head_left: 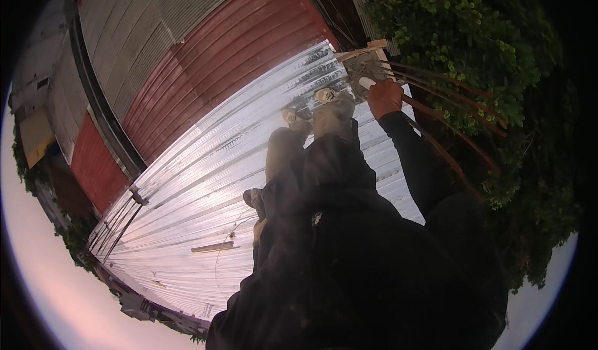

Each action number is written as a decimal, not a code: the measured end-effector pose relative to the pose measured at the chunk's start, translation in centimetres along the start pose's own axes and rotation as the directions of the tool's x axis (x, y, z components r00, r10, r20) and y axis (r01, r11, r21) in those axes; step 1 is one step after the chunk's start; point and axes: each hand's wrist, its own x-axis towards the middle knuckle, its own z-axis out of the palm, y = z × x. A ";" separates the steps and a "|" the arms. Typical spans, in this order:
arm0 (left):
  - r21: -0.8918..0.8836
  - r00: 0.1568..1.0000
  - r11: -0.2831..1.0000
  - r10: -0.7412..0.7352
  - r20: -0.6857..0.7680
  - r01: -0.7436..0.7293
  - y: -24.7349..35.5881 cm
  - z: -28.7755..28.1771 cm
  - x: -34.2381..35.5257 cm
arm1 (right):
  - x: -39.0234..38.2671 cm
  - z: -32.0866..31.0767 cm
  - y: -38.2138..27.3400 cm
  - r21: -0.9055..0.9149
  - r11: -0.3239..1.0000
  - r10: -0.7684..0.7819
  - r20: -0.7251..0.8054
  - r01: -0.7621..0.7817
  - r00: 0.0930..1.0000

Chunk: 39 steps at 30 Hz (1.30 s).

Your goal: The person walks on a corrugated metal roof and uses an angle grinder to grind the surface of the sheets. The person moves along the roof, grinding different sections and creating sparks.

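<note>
My right hand (385, 98), in a reddish-orange glove, reaches out at the upper right to the top of a column. Its fingers are closed around a pale, round-ended, handle-like piece (367, 83); its far part is hidden by the glove. Beside it lies rough grey concrete (362, 68), edged by a wooden board (382, 54). Several rusty rebars (458, 94) stick out from the column, close to my glove. My left hand does not show; my dark clothing fills the lower middle.
Under my shoes (325, 95) lies a shiny corrugated metal roof (205, 182). Red sheet roofing (230, 45) adjoins it. A wood strip (212, 248) rests on the metal at the lower left. More thin bars (121, 231) rise at the left. Leafy branches (461, 26) crowd the right.
</note>
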 end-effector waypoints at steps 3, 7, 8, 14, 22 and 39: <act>0.024 1.000 1.000 0.016 0.010 -0.016 0.9 -1.6 0.3 | 0.9 1.2 0.6 -0.003 1.000 0.026 0.005 -0.026 1.000; 0.034 1.000 0.999 0.030 -0.002 -0.030 0.8 -3.2 0.5 | 1.1 0.3 -0.1 0.031 0.999 0.037 0.015 -0.037 0.999; 0.038 0.999 0.999 0.035 -0.005 -0.035 0.8 -3.4 0.4 | 1.4 0.0 -0.3 0.041 0.998 0.039 0.022 -0.040 0.999; 0.090 0.997 0.993 0.073 0.008 -0.074 2.4 -3.9 1.0 | 2.2 2.0 0.1 0.021 0.997 0.071 0.023 -0.072 0.997; 0.214 0.994 0.971 0.111 0.010 -0.111 6.5 -2.9 -0.8 | 2.8 1.0 -1.6 0.043 0.987 0.150 0.117 -0.156 0.982; 0.719 0.907 0.611 0.416 0.066 -0.332 16.4 -8.6 6.4 | 3.0 1.3 -0.4 -0.060 0.987 0.151 -0.020 -0.152 0.988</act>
